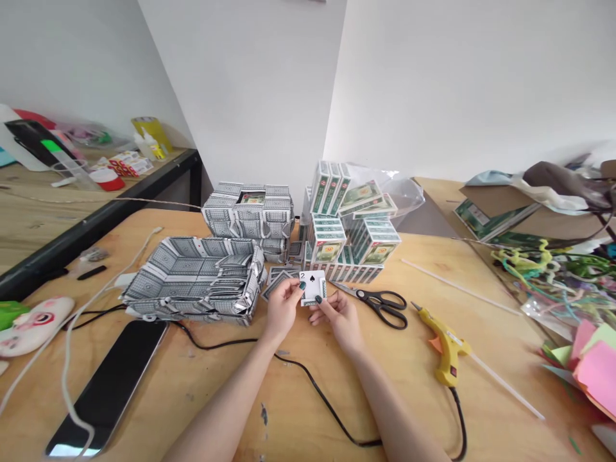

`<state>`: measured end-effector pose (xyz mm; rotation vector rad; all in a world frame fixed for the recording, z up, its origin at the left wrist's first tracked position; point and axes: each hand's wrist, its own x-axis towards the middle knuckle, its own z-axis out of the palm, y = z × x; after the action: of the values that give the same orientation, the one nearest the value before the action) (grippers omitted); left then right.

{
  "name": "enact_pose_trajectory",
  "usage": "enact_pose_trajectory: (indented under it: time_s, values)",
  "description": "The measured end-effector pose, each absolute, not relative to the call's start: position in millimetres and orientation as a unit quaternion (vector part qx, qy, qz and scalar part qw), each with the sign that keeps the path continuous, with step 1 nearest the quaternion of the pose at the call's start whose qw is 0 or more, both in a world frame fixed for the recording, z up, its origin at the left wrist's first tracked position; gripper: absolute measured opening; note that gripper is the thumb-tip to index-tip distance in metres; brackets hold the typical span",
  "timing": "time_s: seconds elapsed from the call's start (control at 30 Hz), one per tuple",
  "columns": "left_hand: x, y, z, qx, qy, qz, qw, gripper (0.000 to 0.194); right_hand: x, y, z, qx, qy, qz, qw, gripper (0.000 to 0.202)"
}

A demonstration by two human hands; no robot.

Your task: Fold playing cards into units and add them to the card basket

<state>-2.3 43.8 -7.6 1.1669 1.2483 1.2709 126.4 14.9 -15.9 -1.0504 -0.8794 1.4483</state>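
Observation:
Between my two hands is a playing card [312, 290], a two of spades facing me, with folded edges showing the patterned back. My left hand [283, 307] pinches its left side, thumb on the face. My right hand [339, 316] grips the lower right corner, its thumb against the folded edge. Just left stands an open tray [180, 263] built of folded cards, with several folded card pieces inside its right end. A few loose cards [282, 277] lie face down behind my left hand. Black-handled scissors [385, 305] rest right of my right hand, their blades partly behind it.
A folded-card box [248, 218] and stacked card packs [353, 240] stand behind. A yellow glue gun [445, 350] lies at right beside a glue stick [505, 385]. A black cable [308, 378] crosses under my forearms. A phone [113, 385] lies front left.

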Motion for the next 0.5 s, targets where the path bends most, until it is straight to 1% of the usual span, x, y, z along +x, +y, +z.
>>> enact_pose_trajectory:
  time_s: [0.13, 0.27, 0.4, 0.5]
  values:
    - [-0.2, 41.8, -9.1, 0.488, 0.509, 0.514, 0.489, 0.021, 126.2, 12.8, -12.9, -0.417, -0.380, 0.653, 0.505, 0.032]
    - [0.2, 41.3, -6.8, 0.488, 0.499, 0.497, 0.516, 0.014, 125.3, 11.9, -10.7, -0.386, -0.391, 0.693, 0.468, 0.037]
    - [0.2, 40.6, -3.8, 0.511, 0.491, 0.486, 0.512, 0.008, 123.0, 11.1, -11.6, -0.405, -0.389, 0.673, 0.481, 0.036]
    - [3.5, 38.4, -5.2, 0.519, 0.495, 0.490, 0.496, 0.011, 120.4, 10.2, -11.1, -0.431, -0.396, 0.636, 0.502, 0.037]
